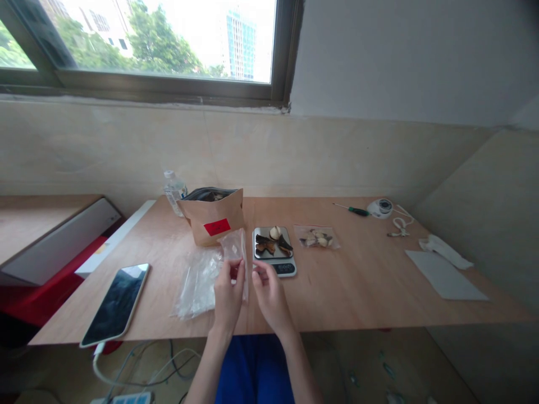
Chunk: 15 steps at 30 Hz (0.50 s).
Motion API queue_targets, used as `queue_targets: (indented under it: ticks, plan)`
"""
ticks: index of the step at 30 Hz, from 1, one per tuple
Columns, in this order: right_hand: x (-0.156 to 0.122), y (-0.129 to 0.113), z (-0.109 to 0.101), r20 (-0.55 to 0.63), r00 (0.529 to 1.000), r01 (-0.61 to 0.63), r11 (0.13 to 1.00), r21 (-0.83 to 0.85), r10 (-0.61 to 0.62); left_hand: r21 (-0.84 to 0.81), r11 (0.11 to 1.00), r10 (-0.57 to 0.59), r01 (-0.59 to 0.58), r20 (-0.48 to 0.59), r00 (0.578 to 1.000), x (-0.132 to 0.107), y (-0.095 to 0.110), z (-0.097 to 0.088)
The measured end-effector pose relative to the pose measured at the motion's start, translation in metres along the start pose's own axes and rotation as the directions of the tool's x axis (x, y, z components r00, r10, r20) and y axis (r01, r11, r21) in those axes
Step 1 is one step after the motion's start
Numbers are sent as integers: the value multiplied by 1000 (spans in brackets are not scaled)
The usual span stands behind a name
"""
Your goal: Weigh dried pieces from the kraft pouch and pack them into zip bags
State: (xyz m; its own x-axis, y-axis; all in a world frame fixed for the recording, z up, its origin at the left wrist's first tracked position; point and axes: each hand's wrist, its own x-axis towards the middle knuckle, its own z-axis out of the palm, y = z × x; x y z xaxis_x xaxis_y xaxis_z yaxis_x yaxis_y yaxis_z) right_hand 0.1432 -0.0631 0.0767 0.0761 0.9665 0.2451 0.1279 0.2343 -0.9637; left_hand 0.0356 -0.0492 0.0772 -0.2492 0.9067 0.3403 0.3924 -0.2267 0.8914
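Beneath a window [155, 39], a plywood desk [357, 292] holds a kitchen scale [284, 269] loaded with dark pieces [269, 244] and a pale bulb [275, 232]. Left of the scale, the left hand [228, 297] pinches a clear plastic bag [233, 247], seemingly unfilled; the right hand [272, 297] has its fingertips pressed together just beside it.

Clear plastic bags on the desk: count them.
3: an upright bag in the left hand, a crumpled bag beside it, and a small bag of pale pieces right of the kitchen scale. Another could hide within the crumpled plastic.

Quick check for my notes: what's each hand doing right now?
Left hand: closed, pinching a clear plastic bag.
Right hand: partly closed beside the bag; cannot tell whether it grips.
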Motion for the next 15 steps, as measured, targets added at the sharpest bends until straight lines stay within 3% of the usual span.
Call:
queue_targets:
  ticks: [5,15]
  plan:
    - [12,-5,21,17,999,-37,995,98,35,-90,995,42,-49,-80,996,0,-3,5]
    - [19,-6,0,14,1000,-10,999,37,9,-312,950,2,8,33,999,9,1,10]
